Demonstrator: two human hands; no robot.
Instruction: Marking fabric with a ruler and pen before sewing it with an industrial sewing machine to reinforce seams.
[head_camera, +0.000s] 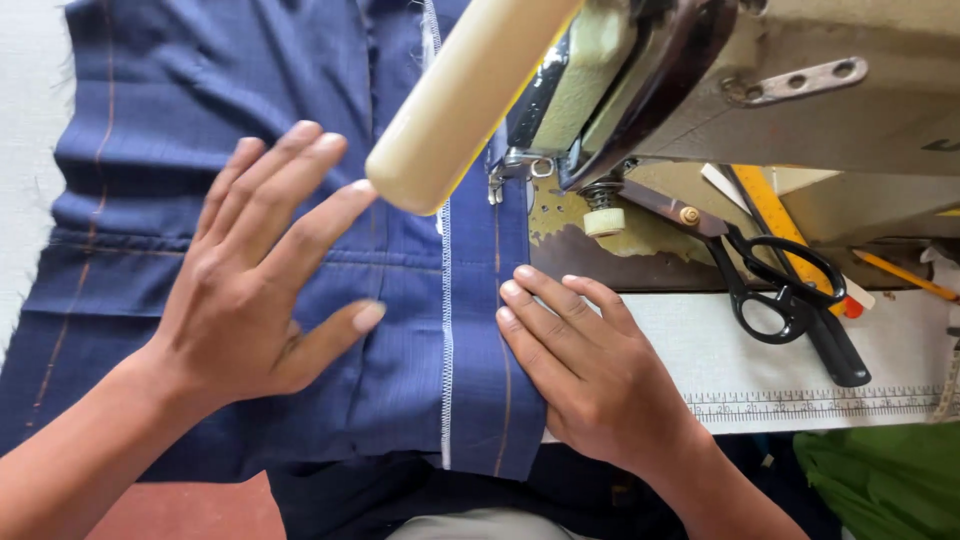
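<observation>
Blue fabric (300, 250) lies flat before the sewing machine (760, 90); your left hand (250, 290) presses it with its grip spread apart; your right hand (590, 370), fingers together, pins its stitched edge beside the scissors (770, 280).

The blue fabric (300, 200) is a dark blue cloth with a fine weave, spread flat across the left part of the table up to the sewing machine. A white overlock seam runs straight down it near its right edge, with a thin orange stitch line just beside that. Another faint orange line runs down its left side. Horizontal folds cross the cloth in its upper half. Its near edge hangs over the table's front edge.
</observation>
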